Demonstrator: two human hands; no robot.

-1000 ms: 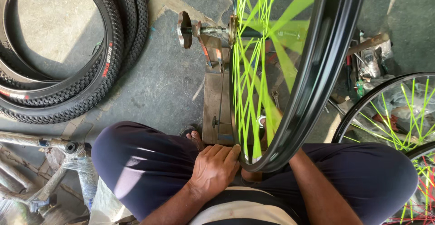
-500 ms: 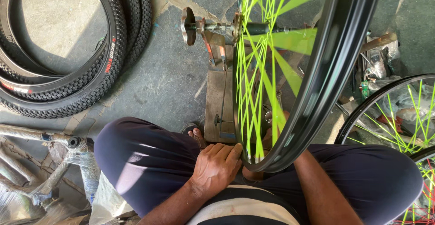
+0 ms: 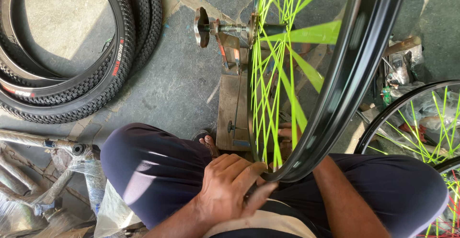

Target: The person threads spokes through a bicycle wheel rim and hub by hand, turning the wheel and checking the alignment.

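Observation:
A black bicycle wheel rim (image 3: pixel 352 70) with bright green spokes (image 3: pixel 270 82) stands upright in a metal truing stand (image 3: pixel 230 75) in front of me. My left hand (image 3: pixel 230 187) rests on the lowest part of the rim, fingers curled against it, just above my lap. My right forearm (image 3: pixel 342 202) reaches in behind the rim; the right hand itself is hidden by the wheel. My knees in dark trousers sit either side of the wheel, and bare toes (image 3: pixel 208 142) show beside the stand's base.
Several knobbly black tyres (image 3: pixel 72 60) lie stacked on the stone floor at the upper left. Plastic-wrapped metal frame tubes (image 3: pixel 52 171) lie at the lower left. A second green-spoked wheel (image 3: pixel 417 123) and small clutter sit at the right.
The view has shifted slightly lower and closer to the stand. My left hand stays on the bottom of the rim, its fingers moved a little along it.

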